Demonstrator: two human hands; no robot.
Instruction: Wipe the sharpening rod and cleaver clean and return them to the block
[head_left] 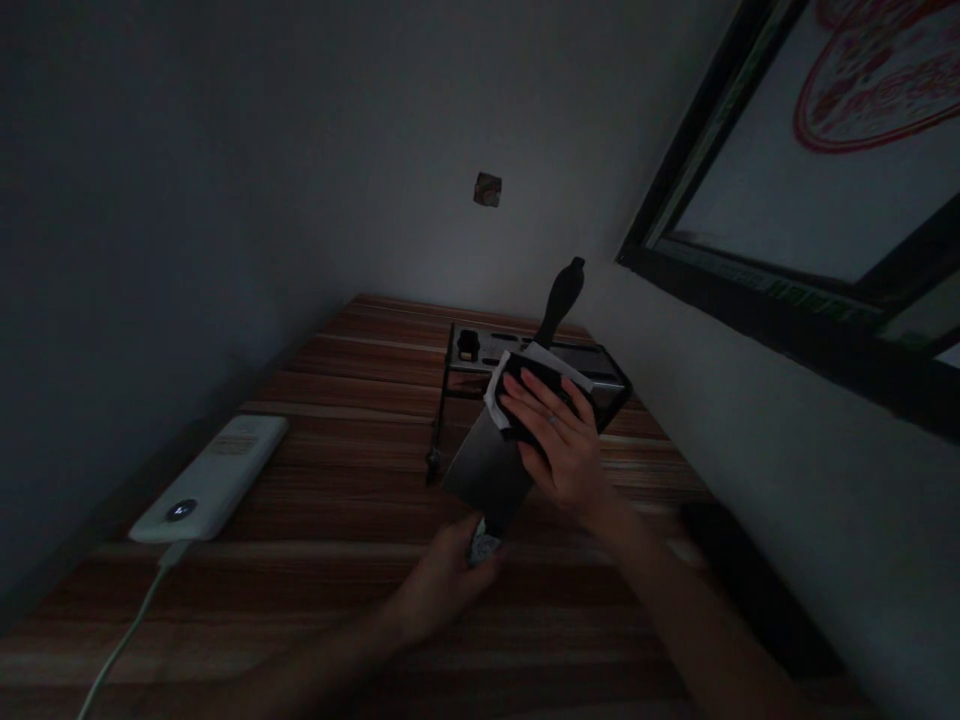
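My left hand (454,570) is wrapped round the handle of a cleaver (489,465), near the table's middle. The broad grey blade points up and away from me, its far part hidden. My right hand (559,440) presses a black cloth (529,385) with a white edge against the blade, thumb lower and fingers laid across the cloth. Just behind stands a knife rack (469,345) with a slotted metal top and black frame. A black knife handle (562,297) rises above the cloth; its lower end is hidden.
On the left of the wood-grain table (337,480) lies a white power bank (214,475) with a cable (127,640) plugged in. A long dark object (757,580) lies along the right wall. A dark-framed window (795,230) is above it. The room is dim.
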